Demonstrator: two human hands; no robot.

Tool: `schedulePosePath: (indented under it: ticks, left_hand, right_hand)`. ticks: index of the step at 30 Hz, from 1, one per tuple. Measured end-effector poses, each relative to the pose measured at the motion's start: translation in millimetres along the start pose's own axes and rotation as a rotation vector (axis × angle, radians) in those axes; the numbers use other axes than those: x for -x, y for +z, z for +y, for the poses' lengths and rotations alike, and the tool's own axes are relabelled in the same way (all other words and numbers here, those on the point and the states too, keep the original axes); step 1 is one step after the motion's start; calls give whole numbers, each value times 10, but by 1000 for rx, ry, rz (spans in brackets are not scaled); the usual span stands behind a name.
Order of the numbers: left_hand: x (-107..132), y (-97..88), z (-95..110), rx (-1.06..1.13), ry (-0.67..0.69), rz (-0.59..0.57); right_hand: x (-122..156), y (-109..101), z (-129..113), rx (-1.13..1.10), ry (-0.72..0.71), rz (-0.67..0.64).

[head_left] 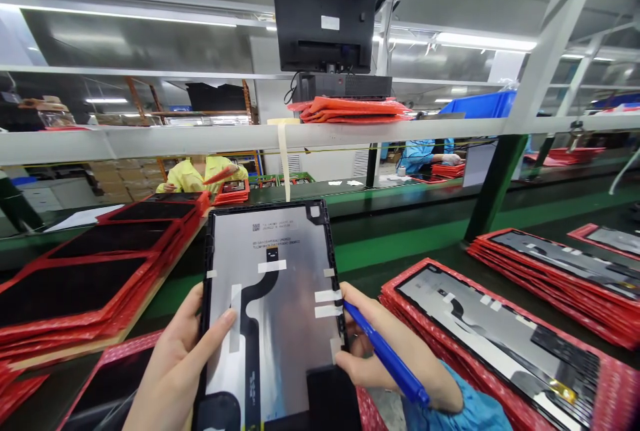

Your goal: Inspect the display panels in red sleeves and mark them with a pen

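Raised in front of me is a tablet screen (295, 344), its silvery back facing me, with a black ribbon cable and strips of whitish tape on it. My left hand (183, 351) grips its left edge, the thumb pressed on the back beside a tape strip. On the opposite edge, my right hand (385, 344) holds the panel between thumb and fingers. A blue pen (387, 354) is also tucked in that hand, slanting down to the right. The panel hides some fingertips, and its lower end runs out of view.
More screens in red bubble bags lie in a stack (500, 331) at right, with another stack (555, 261) beyond it. At left, bagged dark screens (75, 284) lie in rows. A white rail (200, 138) crosses ahead, below a monitor (327, 24). Co-workers in yellow and blue sit beyond.
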State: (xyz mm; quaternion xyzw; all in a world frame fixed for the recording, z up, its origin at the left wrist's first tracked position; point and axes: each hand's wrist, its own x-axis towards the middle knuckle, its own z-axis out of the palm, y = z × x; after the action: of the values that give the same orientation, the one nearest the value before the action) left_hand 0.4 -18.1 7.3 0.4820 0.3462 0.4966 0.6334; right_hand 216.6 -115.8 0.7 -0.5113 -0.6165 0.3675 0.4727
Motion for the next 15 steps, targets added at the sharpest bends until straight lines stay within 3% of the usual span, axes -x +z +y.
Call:
schedulePosePath:
  ticks: [4,10,15]
  left_hand:
    - [21,40,25,-16,-6,31]
    - [12,51,18,-14,-10,65]
    - [-6,9,4,-7,-6,24]
  right_hand:
    - [-2,29,73,59,-65,116]
    - [-8,39,-106,-58,-10,72]
    - [-7,-47,-141,-7,-52,140]
